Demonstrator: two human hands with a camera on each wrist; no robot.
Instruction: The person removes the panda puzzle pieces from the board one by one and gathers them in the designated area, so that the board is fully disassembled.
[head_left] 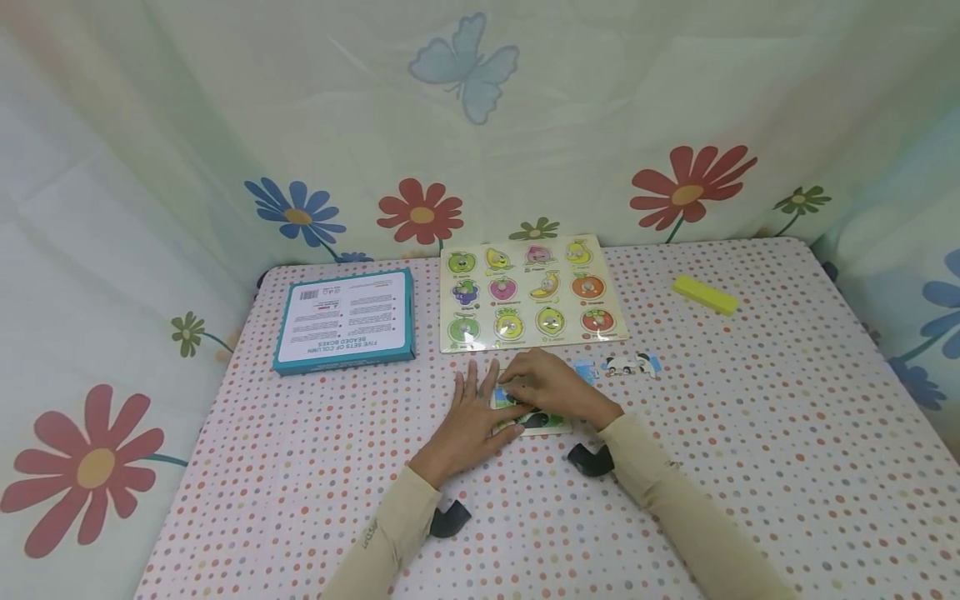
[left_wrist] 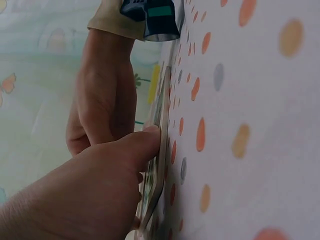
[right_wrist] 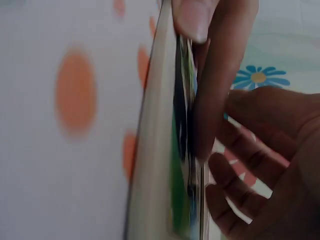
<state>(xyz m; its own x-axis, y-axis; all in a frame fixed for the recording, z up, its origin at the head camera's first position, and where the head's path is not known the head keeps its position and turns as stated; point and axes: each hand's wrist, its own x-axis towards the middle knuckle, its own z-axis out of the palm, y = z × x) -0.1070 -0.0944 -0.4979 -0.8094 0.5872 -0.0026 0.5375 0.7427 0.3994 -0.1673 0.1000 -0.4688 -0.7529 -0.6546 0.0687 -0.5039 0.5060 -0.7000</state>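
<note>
A small panda puzzle board (head_left: pixel 555 430) lies on the table, its near edge partly covered by my hands. My left hand (head_left: pixel 463 429) rests on its left side with fingers spread. The left thumb lies along the board's near edge and the index finger reaches across the picture. From the right, my right hand (head_left: pixel 553 385) bends over the board's far left part, its fingertips pinching a puzzle piece that they mostly hide. In the right wrist view its curled fingers (right_wrist: pixel 250 155) show beyond the left index finger. Loose panda pieces (head_left: pixel 628 365) lie right of the board.
Behind the hands lies a fruit peg puzzle (head_left: pixel 531 293). A teal-edged box (head_left: pixel 345 323) sits at the left, a yellow block (head_left: pixel 705 295) at the right. Black curved objects (head_left: pixel 450 520) show beside both forearms. A flowered curtain (head_left: pixel 570 108) stands behind the dotted table.
</note>
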